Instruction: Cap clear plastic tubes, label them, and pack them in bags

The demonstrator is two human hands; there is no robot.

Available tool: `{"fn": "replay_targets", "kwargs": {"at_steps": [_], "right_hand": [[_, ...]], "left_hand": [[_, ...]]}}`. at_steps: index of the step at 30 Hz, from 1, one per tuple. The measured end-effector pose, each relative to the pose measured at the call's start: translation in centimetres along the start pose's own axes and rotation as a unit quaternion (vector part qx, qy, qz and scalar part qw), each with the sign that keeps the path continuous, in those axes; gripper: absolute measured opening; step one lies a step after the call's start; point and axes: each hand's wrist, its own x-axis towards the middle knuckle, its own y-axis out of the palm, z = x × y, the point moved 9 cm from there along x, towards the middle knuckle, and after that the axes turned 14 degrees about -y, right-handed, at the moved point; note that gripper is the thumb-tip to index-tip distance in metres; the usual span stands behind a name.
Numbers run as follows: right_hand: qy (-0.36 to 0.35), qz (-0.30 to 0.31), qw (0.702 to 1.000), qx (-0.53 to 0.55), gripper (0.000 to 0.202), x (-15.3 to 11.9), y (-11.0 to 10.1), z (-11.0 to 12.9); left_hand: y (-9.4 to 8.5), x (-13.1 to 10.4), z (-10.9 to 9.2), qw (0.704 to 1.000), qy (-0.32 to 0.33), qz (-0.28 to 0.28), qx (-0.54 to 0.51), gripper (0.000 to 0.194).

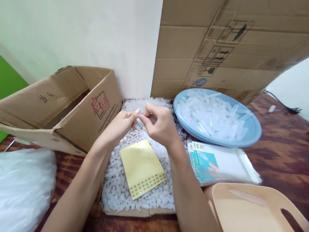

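Note:
My left hand point(125, 124) and my right hand point(161, 123) meet fingertip to fingertip, both closed in a pinch. Whatever lies between them is too small and too hidden to name. Below them spreads a thick layer of small white translucent plastic pieces point(118, 186) on a flat cardboard sheet point(132, 213). A yellow sticker sheet point(140, 161) rests on these pieces between my forearms, with rows of small round dots along its near edge.
An open cardboard box point(88, 112) stands at left, behind a filled clear plastic bag point(9, 185). At right are a blue basin point(214, 138) of translucent plastic pieces, a stack of printed plastic packets point(227, 165) and a beige bin point(259, 221). A large carton point(185, 41) rises behind.

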Motion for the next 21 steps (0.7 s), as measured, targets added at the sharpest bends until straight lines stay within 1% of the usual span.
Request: {"fn": "replay_targets", "kwargs": {"at_steps": [2,3,4,5,6,7,8,9,11,12,13,15,17,19,21], "right_hand": [[-0.018,0.028,0.999,-0.019,0.032,0.0,0.4,-0.1],[-0.020,0.041,0.999,-0.029,0.030,-0.1,0.7,-0.4],[-0.013,0.053,0.998,-0.043,0.028,-0.2,1.0,-1.0],[0.004,0.060,0.996,-0.065,0.026,-0.5,1.1,-1.9],[0.028,0.065,0.993,-0.091,0.023,-0.8,1.1,-2.9],[0.056,0.067,0.990,-0.115,0.021,-1.2,1.0,-3.9],[0.080,0.068,0.985,-0.133,0.019,-1.7,0.8,-4.9],[0.100,0.067,0.982,-0.143,0.017,-2.1,0.5,-5.7],[0.118,0.059,0.981,-0.142,0.014,-2.8,-0.2,-6.7],[0.121,0.054,0.982,-0.137,0.013,-3.1,-0.5,-7.0],[0.123,0.047,0.982,-0.133,0.012,-3.2,-0.9,-7.1],[0.130,0.035,0.983,-0.122,0.009,-3.4,-1.6,-7.4],[0.135,0.020,0.986,-0.095,0.006,-3.4,-1.9,-7.5],[0.140,-0.003,0.989,-0.046,0.006,-3.3,-2.0,-7.5],[0.142,-0.029,0.989,0.014,0.006,-3.0,-2.0,-7.3]], "left_hand": [[0.6,0.6,1.0,0.999,-0.019,0.034,-0.028,0.057],[0.7,0.9,1.6,0.999,-0.024,0.038,-0.021,0.057],[0.6,1.3,2.1,0.999,-0.021,0.020,0.015,0.056],[0.2,1.7,2.6,0.997,-0.011,-0.015,0.069,0.055],[-0.3,2.0,3.0,0.988,0.004,-0.066,0.137,0.056],[-0.7,2.2,3.3,0.969,0.022,-0.122,0.212,0.055],[-0.8,2.4,3.7,0.954,0.033,-0.152,0.255,0.049],[-0.5,2.6,4.2,0.943,0.044,-0.163,0.286,0.038],[0.6,2.8,5.3,0.936,0.059,-0.149,0.313,0.014],[1.1,2.9,5.6,0.933,0.065,-0.140,0.324,0.009],[1.5,2.9,5.9,0.931,0.070,-0.135,0.332,0.009],[1.8,2.9,6.0,0.927,0.078,-0.136,0.340,0.008],[1.6,2.8,5.5,0.927,0.090,-0.141,0.336,0.010],[1.1,2.5,4.3,0.929,0.107,-0.144,0.322,0.015],[0.4,2.1,2.8,0.934,0.127,-0.147,0.300,0.021]]}}
